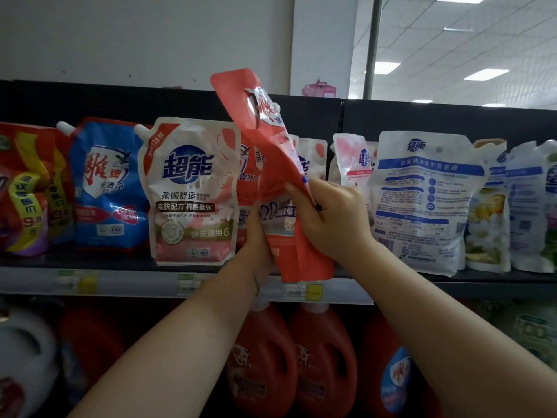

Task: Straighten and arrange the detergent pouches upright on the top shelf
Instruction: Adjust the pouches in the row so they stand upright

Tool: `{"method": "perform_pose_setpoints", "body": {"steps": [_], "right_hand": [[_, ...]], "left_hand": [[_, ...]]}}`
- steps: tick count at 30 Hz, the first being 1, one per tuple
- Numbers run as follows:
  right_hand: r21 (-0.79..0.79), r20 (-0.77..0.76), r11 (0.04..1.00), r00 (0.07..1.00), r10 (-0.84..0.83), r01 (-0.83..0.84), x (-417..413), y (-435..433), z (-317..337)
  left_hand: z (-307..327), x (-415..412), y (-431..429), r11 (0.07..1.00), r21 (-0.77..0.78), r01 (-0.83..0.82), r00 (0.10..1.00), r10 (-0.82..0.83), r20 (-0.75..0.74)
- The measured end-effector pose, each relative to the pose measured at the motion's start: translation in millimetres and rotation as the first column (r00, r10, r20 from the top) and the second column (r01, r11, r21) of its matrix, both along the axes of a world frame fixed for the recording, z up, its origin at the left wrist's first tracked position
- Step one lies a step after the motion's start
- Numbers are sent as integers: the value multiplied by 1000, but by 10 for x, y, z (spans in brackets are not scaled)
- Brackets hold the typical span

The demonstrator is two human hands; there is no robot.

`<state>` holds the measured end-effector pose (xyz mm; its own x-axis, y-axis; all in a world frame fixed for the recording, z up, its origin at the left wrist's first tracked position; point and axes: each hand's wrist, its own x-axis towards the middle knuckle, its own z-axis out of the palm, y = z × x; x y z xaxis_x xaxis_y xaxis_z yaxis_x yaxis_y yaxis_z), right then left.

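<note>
— What's along the dark top shelf (36,280)?
— A glossy red pouch (268,146) of soft, creased plastic. It tilts with its top to the left and its base is at the shelf's front edge.
— And the hands?
— The left hand (256,236) grips its lower left side. The right hand (331,215) curls round its right edge.
— Neighbours?
— A white pouch (190,191) reading "超能" stands upright just left, with a blue pouch (105,188) beyond it.

Hidden behind the red pouch (272,155): left hand (256,236) fingers and most of two pouches (247,167). Cut by the left edge: red-yellow pouch (24,188); by the right edge: white pouch (539,206). Blurred past reading: price tags (301,291), bottles (324,366) below, also cut by the bottom edge
</note>
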<state>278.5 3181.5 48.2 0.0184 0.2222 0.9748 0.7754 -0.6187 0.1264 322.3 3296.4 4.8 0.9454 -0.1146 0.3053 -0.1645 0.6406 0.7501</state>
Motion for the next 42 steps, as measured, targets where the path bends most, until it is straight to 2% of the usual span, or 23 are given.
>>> {"method": "perform_pose_setpoints", "body": {"steps": [1,3,6,7,9,10,12,15,17,18,19,21,22,23,25,27,32,36,42], "right_hand": [[-15,-46,1000,999,-9,8,14,-5,15],[-16,-189,998,980,-55,53,38,-25,40],[23,-432,986,891,-137,163,78,-45,53],[65,-536,990,841,-72,126,109,-41,45],[267,-716,959,645,265,-98,120,12,12],[373,-734,911,544,407,-178,124,42,-9],[456,-712,860,486,507,-228,142,124,-61],[584,-611,788,533,585,-195,192,229,-103],[670,-529,725,583,617,-158,224,264,-134],[687,-506,711,604,615,-148,232,280,-159],[694,-494,707,622,607,-140,243,292,-189],[709,-460,693,660,595,-130,267,304,-236],[724,-440,678,672,596,-127,273,310,-247],[737,-423,663,678,601,-128,277,315,-253],[746,-401,652,689,603,-136,283,348,-254],[747,-393,650,698,599,-137,311,403,-260],[778,-374,606,652,660,-166,394,607,-278],[770,-388,606,608,692,-198,462,804,-292],[742,-401,633,612,682,-218,532,1116,-333]], "left_hand": [[5,-28,13,997,-71,32,999,-34,-20],[64,-66,48,994,-110,-9,999,5,-42],[185,-45,103,978,-96,-186,983,185,-14],[235,-72,112,960,-76,-271,963,269,-29],[250,-43,141,880,9,-475,876,473,-93],[237,-23,154,829,78,-553,824,559,-98],[187,-24,182,745,169,-645,752,659,-34],[135,-26,226,652,285,-703,697,711,93],[113,8,274,584,335,-739,670,685,286],[105,7,309,503,328,-799,601,686,410],[88,13,362,376,316,-871,491,695,526],[5,84,516,1,278,-961,201,693,692],[-41,134,598,-163,329,-930,148,654,742],[-107,191,681,-275,422,-864,185,606,774],[-244,265,877,-401,571,-716,339,515,787],[-342,311,1030,-475,556,-682,368,434,822],[-267,293,1200,-464,607,-645,460,398,794],[-264,264,1496,-476,644,-599,456,458,763],[-292,251,1796,-542,653,-528,396,524,755]]}}
